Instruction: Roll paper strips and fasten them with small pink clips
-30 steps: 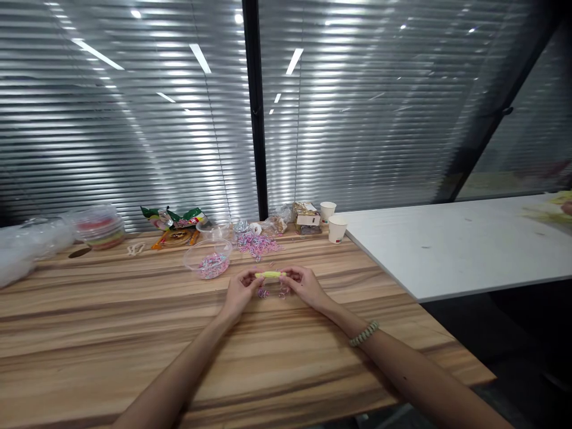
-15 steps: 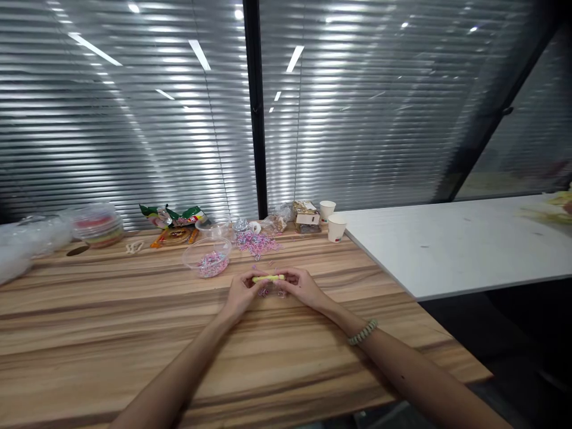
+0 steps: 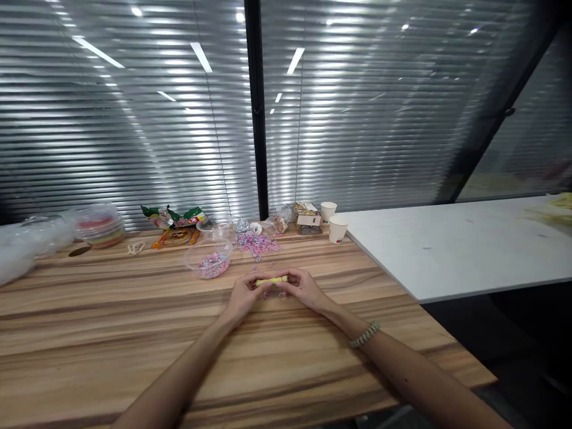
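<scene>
Left hand (image 3: 242, 294) and right hand (image 3: 307, 290) pinch yellow stick (image 3: 271, 280) at either end, grip light, apparently keeping it level above surface (image 3: 250, 369).

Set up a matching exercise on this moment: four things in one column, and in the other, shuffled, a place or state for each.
Things
1. Yellow stick
2. Front clear bowl
3. Bracelet
4. Two paper cups

Places and states
A. Around the right forearm, near the wrist
B. Upright by the edge where the wooden table meets the white table
C. Held by the left hand and the right hand together
D. Partly filled with small pink and bluish bits

Right pairs: 1-C, 2-D, 3-A, 4-B
</scene>
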Demonstrator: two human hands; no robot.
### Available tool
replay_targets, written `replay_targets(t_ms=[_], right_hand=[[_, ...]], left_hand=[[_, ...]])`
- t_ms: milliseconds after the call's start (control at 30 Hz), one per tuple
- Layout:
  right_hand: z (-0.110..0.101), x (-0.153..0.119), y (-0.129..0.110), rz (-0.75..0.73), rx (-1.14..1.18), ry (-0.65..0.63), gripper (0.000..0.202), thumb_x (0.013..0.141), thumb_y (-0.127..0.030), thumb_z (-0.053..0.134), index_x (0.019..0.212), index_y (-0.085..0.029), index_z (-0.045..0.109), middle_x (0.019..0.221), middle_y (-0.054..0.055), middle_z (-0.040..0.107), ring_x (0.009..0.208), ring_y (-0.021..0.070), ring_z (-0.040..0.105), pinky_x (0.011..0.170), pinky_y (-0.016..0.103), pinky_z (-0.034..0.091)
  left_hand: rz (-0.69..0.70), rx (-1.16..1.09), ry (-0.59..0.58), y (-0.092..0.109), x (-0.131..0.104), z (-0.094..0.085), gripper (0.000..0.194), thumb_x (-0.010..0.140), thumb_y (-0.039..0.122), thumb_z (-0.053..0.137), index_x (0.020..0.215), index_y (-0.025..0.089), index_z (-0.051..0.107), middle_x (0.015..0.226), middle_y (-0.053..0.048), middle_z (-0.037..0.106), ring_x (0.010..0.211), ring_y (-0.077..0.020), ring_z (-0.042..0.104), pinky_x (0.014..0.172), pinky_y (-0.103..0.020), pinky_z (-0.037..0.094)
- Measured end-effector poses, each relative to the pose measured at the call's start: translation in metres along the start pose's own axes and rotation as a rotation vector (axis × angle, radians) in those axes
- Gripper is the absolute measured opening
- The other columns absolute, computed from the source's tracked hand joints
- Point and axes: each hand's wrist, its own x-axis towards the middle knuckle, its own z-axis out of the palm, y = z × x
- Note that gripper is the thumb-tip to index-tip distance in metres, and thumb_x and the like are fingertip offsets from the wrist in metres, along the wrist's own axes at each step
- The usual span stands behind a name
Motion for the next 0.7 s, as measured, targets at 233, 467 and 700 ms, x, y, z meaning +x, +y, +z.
replay_targets(t_ms=[233, 467, 700], right_hand=[[0.0003, -0.0031, -0.0067, 0.013, 0.034, -0.024, 0.065, 0.059, -0.054, 0.045, 0.108, -0.011, 0.043, 0.103, 0.008, 0.050, 0.064, -0.0099, 0.047, 0.057, 0.002, 0.042], [0.0006, -0.0014, -0.0059, 0.017, 0.040, 0.016, 0.064, 0.059, -0.054, 0.045, 0.105, -0.011, 0.042, 0.102, 0.008, 0.050, 0.065, -0.0095, 0.047, 0.057, 0.002, 0.043], [-0.0001, -0.0012, -0.0042, -0.001, 0.056, -0.010, 0.064, 0.059, -0.054, 0.044, 0.107, -0.011, 0.040, 0.103, 0.008, 0.049, 0.065, -0.0096, 0.047, 0.057, 0.002, 0.042]], left_hand=[[-0.004, -0.022, 0.031, 0.0035, 0.0007, 0.0002, 0.029, 0.063, 0.032, 0.064, 0.081, 0.010, 0.063, 0.087, -0.009, 0.062, 0.080, -0.0162, 0.056, 0.070, -0.023, 0.044], [-0.023, -0.069, 0.008, 0.0013, -0.0011, 0.0015, 0.035, 0.063, 0.033, 0.064, 0.089, 0.010, 0.060, 0.091, -0.009, 0.061, 0.082, -0.0163, 0.056, 0.070, -0.023, 0.045], [-0.013, -0.027, 0.019, 0.0068, -0.0015, 0.0010, 0.032, 0.063, 0.035, 0.063, 0.082, 0.009, 0.061, 0.087, -0.009, 0.060, 0.076, -0.0154, 0.055, 0.063, -0.023, 0.045]])
